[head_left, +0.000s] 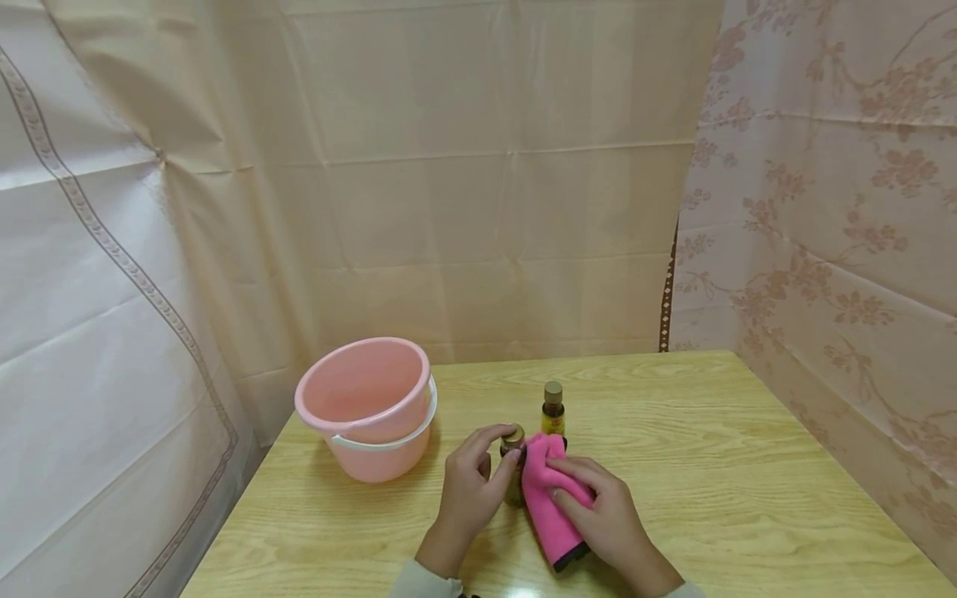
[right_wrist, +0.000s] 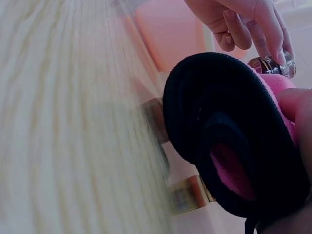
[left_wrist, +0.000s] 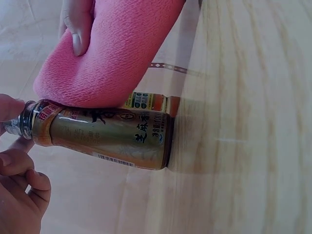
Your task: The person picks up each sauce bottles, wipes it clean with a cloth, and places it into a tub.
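One bottle point(left_wrist: 107, 136) stands right of the bucket point(head_left: 381, 463); left hand point(head_left: 469, 488) pinches its top, right hand point(head_left: 611, 513) grips pink cloth point(head_left: 544, 513) against it. Best: steady top, light even pressure.

Pink bucket point(head_left: 377, 467) with a white handle point(head_left: 380, 446) left of the left hand point(head_left: 468, 486), gold-capped bottle point(head_left: 553, 409) just beyond the right hand point(head_left: 609, 508), wood-grain table point(head_left: 718, 465) under both, beige curtain point(head_left: 478, 208) hanging well behind tbh.

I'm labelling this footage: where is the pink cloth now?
In the head view, the pink cloth is in the right hand, just right of the bottle held by the left hand.
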`<state>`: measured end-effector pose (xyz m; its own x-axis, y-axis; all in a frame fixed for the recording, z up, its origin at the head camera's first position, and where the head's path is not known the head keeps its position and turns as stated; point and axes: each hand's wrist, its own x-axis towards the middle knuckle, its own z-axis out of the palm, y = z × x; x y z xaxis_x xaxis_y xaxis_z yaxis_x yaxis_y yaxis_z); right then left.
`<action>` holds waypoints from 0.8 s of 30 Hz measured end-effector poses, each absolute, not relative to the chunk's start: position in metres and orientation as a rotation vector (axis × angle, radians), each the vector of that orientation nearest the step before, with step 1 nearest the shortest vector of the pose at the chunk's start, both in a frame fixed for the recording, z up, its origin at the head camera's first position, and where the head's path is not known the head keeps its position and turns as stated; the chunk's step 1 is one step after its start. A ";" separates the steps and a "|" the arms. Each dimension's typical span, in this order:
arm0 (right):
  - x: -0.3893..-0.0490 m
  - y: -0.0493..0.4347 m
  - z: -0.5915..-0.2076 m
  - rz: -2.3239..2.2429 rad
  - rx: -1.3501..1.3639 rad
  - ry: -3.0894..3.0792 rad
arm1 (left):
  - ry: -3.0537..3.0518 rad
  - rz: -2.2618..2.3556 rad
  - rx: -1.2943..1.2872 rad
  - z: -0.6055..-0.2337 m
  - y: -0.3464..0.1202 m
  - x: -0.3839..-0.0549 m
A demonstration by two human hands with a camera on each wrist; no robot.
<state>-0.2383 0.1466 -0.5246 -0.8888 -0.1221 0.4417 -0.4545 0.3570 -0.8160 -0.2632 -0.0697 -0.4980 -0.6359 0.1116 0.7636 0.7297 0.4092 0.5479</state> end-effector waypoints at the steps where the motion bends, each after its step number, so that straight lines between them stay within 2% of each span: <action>1: -0.238 0.147 -0.524 1.550 0.500 -2.326 | -2.021 -1.231 -0.713 -0.498 -0.070 -0.263; 16: -0.239 0.145 -0.524 1.538 0.400 -2.424 | -2.009 -1.240 -0.710 -0.498 -0.070 -0.264; 24: -0.239 0.144 -0.525 1.518 0.351 -2.479 | -2.005 -1.194 -0.621 -0.497 -0.069 -0.263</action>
<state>-0.2386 0.1435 -0.5246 -0.9488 -0.0906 0.3025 -0.3106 0.4400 -0.8426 -0.2633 -0.0689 -0.4972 -0.6316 0.0444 0.7740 0.7018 0.4570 0.5465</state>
